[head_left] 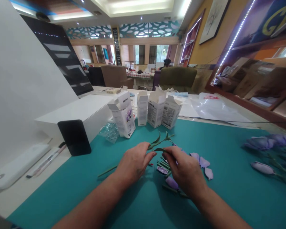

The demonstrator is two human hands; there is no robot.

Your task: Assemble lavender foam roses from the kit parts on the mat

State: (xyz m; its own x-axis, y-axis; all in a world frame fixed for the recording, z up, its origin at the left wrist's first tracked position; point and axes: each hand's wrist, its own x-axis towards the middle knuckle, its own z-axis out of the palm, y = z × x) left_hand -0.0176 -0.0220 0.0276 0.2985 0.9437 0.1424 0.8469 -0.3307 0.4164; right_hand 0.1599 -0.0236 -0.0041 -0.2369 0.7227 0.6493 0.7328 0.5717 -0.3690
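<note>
A green leafy stem (157, 142) is pinched in my left hand (137, 160) above the teal mat (90, 190). The fingers of my right hand (184, 167) are closed on one narrow leaf (160, 149) of that stem. Beneath and between my hands lie short green stem pieces (164, 164) and purple buds (172, 183). Loose lilac petals (204, 162) are spread just beyond my right hand. Another thin green stem (107, 171) rests on the mat, partly hidden by my left hand.
Several opened white boxes (125, 116) stand at the mat's back edge, beside crumpled clear plastic (110, 132). A black phone (74, 137) leans on a white box at left. Purple flowers (263, 143) lie at right. A plastic bag (209, 108) is behind. A person (166, 63) sits far back.
</note>
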